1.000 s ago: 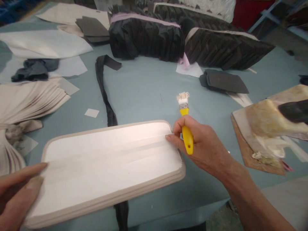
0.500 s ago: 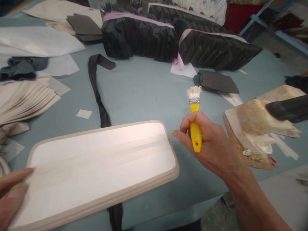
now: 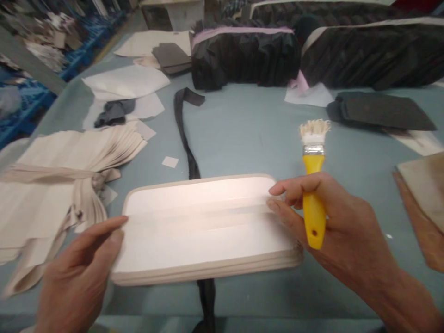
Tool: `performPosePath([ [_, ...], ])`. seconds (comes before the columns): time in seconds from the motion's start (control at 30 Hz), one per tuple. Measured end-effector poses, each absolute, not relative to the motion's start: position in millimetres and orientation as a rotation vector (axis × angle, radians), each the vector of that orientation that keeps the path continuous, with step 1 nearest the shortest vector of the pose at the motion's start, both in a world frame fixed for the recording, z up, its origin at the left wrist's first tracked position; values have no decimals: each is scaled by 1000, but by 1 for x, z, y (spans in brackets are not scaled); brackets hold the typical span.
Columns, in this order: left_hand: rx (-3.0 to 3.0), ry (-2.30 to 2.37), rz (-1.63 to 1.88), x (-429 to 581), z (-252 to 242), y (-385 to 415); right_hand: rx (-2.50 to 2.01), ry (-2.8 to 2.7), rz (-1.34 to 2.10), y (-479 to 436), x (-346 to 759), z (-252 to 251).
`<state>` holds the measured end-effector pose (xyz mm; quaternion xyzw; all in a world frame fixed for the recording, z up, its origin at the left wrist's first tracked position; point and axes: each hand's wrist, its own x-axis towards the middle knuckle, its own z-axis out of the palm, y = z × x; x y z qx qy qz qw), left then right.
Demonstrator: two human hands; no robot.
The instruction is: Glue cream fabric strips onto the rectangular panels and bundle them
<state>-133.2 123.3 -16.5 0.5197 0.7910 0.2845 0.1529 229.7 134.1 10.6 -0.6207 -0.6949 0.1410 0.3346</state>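
Observation:
A stack of white rounded panels with beige edges (image 3: 204, 226) lies on the blue-green table (image 3: 239, 134). At its left end is my left hand (image 3: 86, 263), thumb and forefinger on the edge, gripping the stack. My right hand (image 3: 333, 222) holds a yellow-handled brush (image 3: 314, 203) upright, its pale bristles pointing away from me. The thumb and forefinger of that hand also touch the top right corner of the stack. A black fabric strip (image 3: 183, 129) runs beneath the panels and shows on both sides of them.
Beige fabric pieces (image 3: 83, 152) are piled at the left. Bundled black pieces (image 3: 246, 58) line the back of the table. Dark flat pieces (image 3: 385, 111) lie at the back right, and a brown board (image 3: 423, 226) at the right edge.
The view has swung left. My right hand, still holding the brush, has come to the stack's right corner. More of my left hand shows at the left end.

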Motion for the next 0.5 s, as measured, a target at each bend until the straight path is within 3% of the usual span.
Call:
performPosePath([
  [0.27,1198,2135,974,-124,-2,123,-1462,-2006,245,140,198,10],
  [0.4,1553,2166,1004,-125,14,123,-1393,-2081,164,142,188,12],
  [0.5,1999,1828,950,-117,31,133,-1361,-2103,201,146,179,16],
])
